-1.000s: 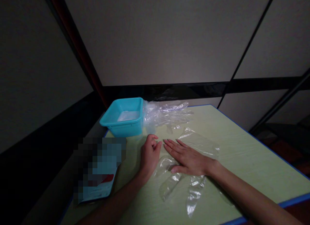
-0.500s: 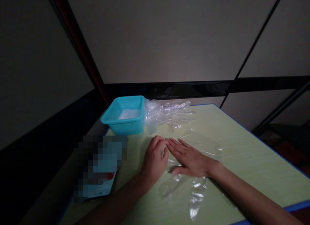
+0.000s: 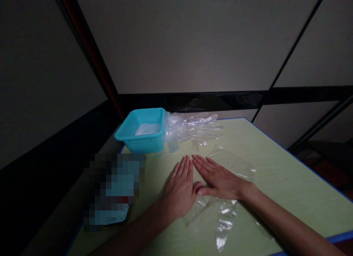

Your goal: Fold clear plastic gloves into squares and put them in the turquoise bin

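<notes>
A clear disposable plastic glove (image 3: 226,220) lies spread on the pale green table (image 3: 292,197), its finger parts pointing toward me. My right hand (image 3: 219,180) rests flat on it, fingers stretched out to the far left. Beside it, my left hand (image 3: 179,190) is also flat, fingers straight and side by side, pressing along the left part of the glove. The two thumbs meet between the hands. Much of the glove is hidden beneath my palms.
At the far left stands a turquoise plastic basin (image 3: 145,144) with something whitish inside. Against it lies a pile of clear plastic gloves (image 3: 190,127). A blurred-out flat object (image 3: 118,191) is on the left edge. A wall (image 3: 193,46) rises behind the table.
My left hand has gone from curled fingers to lying flat, its thumb now reaching my right thumb. My right hand stays nearly in place on the glove.
</notes>
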The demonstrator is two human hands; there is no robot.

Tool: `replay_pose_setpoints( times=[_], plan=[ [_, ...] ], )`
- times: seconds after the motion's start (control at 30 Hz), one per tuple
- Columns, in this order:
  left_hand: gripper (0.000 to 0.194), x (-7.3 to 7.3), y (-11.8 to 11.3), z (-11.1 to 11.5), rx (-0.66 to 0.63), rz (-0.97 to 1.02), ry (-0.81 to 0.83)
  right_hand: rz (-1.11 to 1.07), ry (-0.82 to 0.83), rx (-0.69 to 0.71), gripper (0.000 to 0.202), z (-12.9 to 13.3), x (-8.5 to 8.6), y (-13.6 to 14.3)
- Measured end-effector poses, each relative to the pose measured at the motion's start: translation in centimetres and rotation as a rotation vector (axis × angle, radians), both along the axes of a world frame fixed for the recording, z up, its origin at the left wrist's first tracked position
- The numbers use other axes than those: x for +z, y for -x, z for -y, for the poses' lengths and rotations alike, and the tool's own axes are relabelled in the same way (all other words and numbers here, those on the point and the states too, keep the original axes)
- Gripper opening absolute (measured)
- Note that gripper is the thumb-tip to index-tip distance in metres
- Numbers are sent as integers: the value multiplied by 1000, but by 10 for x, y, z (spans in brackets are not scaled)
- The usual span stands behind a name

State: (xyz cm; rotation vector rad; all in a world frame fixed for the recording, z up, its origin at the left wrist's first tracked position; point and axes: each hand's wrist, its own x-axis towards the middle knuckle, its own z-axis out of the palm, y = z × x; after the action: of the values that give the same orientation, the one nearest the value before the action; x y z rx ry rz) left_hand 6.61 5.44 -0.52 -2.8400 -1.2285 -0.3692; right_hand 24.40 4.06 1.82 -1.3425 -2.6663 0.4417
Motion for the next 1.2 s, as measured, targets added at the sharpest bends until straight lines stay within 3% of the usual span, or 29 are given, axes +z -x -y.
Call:
replay_pose_setpoints(
  times=[0.17,0.37,0.8,0.9,1.1,1.2],
  plan=[
    [60,3,0,0,-15,-36,-39,22,-24,-137,78,-13,-8,-26],
    [62,3,1,0,-1,-62,-28,94,-6,-352,83,-28,-12,-52],
    [62,4,2,1,-1,-46,-18,61,-134,-534,77,-33,-20,-74],
    [63,4,2,1,1,-28,-15,22,-162,-472,76,-30,-10,-68],
    [63,3,2,1,-5,-10,-22,-72,-131,15,71,-15,8,-27],
    [66,4,2,1,-5,-6,-11,-59,-79,124,75,-10,6,-10]
  ],
)
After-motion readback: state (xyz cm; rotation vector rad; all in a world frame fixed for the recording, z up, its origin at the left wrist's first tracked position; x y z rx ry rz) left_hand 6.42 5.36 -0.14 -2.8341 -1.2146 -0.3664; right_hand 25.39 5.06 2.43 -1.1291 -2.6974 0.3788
